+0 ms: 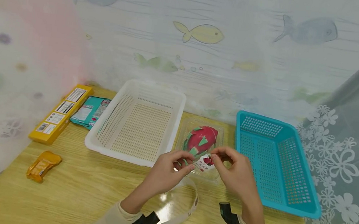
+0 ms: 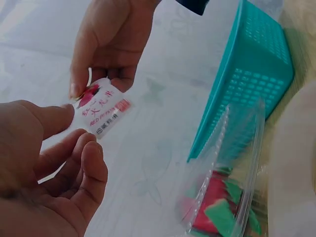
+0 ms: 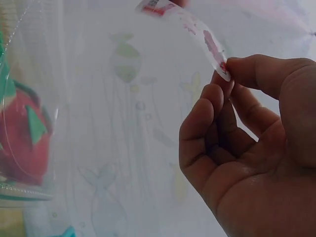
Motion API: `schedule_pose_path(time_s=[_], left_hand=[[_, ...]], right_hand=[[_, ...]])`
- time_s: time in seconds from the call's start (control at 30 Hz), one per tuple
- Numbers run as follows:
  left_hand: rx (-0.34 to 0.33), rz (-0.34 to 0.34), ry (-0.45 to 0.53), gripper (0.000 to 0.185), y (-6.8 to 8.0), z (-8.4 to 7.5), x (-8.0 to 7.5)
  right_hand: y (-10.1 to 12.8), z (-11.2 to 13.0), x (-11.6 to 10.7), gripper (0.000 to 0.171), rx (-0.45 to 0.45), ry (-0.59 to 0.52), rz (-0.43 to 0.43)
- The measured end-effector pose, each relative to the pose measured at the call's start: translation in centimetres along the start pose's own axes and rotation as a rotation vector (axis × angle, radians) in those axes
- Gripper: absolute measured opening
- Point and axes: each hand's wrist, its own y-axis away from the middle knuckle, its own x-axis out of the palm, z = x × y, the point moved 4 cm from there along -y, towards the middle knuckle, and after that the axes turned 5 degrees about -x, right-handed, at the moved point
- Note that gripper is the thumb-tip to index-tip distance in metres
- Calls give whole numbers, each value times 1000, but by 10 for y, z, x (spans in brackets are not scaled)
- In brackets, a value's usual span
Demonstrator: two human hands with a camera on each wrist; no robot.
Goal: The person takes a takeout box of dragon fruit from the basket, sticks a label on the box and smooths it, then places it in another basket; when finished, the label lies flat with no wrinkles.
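A small white label (image 1: 204, 163) printed with a red dragon fruit is stretched between both hands. My left hand (image 1: 166, 171) pinches its lower left edge between thumb and fingertips. At the opposite edge, my right hand (image 1: 238, 173) grips it between thumb and index finger; the label bows in the right wrist view. Just behind the hands lies a red dragon fruit (image 1: 201, 139) with green scales, inside a clear plastic box (image 2: 256, 148). The label and fingers overlap the box's near part in the head view. A curled strip of label backing (image 1: 177, 222) lies below the hands.
A white basket (image 1: 89, 141) stands left of the box, a blue basket (image 1: 300, 212) to its right. Farther left are a long yellow box (image 1: 61, 114), a teal packet (image 1: 87, 111) and an orange packet (image 1: 44, 165). A fish-patterned curtain (image 1: 200, 66) hangs behind the table.
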Motion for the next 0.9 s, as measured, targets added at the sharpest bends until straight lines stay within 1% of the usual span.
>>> schedule_pose_path(time_s=[0.07, 0.17, 0.33, 0.47, 0.67, 0.77, 0.9], left_hand=[[-24, 9, -3, 14, -5, -1, 4], [-53, 18, -10, 13, -10, 1, 9], [-108, 65, -18, 15, -16, 6, 15], [-178, 115, 14, 18, -22, 11, 17], [-271, 162, 56, 21, -34, 17, 22], [-285, 172, 58, 20, -39, 19, 24], [-283, 175, 39, 20, -47, 22, 25]], right_hand=[[-3, 1, 0, 9, -1, -12, 13], [-6, 3, -1, 9, 3, -2, 26], [-14, 3, -1, 9, -2, 32, 48], [-24, 0, -1, 9, -6, 68, 75], [-39, -10, 3, 8, 0, 146, 119], [-46, -20, 6, 8, 2, 159, 140], [-55, -30, 8, 9, 4, 151, 178]])
